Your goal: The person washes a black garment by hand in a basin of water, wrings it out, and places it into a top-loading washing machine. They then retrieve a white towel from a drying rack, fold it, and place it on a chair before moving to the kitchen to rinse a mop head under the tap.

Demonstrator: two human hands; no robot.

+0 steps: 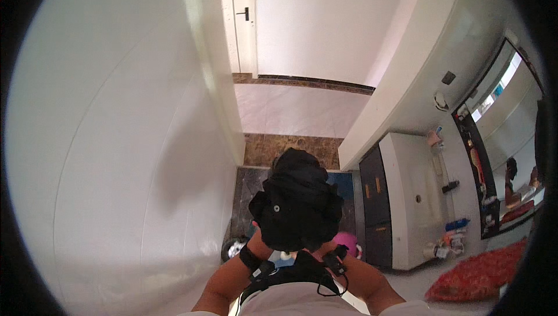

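A bundled black garment (301, 202) with a small metal snap or eyelet fills the space in front of my body. My left hand (260, 242) reaches under its lower left side, the fingers mostly covered by the cloth. At its lower right side my right hand (328, 248) is likewise tucked beneath the fabric. Both hands bear the bundle between them. Black straps with small devices are around both wrists. A cable loops below the right wrist.
A white washbasin (418, 202) on a dark cabinet (375, 207) stands to the right, below a mirror (510, 128). A red fluffy textile (479, 272) is at lower right. A pink container (345, 243) is on the floor. Ahead lies a brown stone threshold (287, 148); a wall (130, 141) rises at left.
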